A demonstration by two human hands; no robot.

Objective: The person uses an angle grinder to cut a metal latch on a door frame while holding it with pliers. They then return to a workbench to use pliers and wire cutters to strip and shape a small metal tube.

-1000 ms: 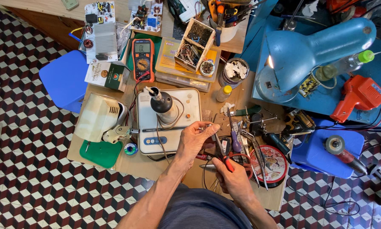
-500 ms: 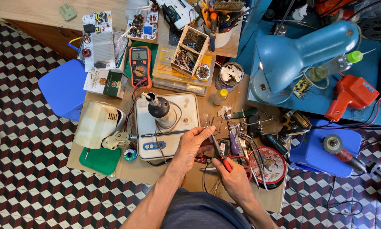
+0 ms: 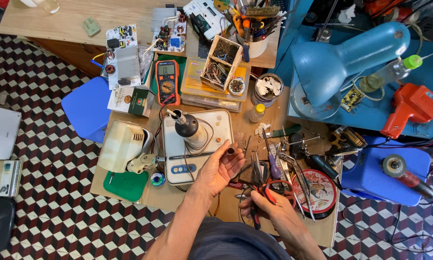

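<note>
Since half a second ago the left hand (image 3: 219,169) has lifted off the clutter and turned palm-up, fingers curled with a small dark cylindrical part (image 3: 231,151) pinched at the fingertips above the white soldering station (image 3: 197,144) on the counter (image 3: 153,197). Right hand (image 3: 274,209) is closed around the red-handled pliers (image 3: 259,180), jaws pointing toward the left hand; whether the tips grip anything cannot be made out against the heap of tools. Both forearms leave the view at the bottom edge, and the blue lamp (image 3: 344,62) hides the counter behind it.
</note>
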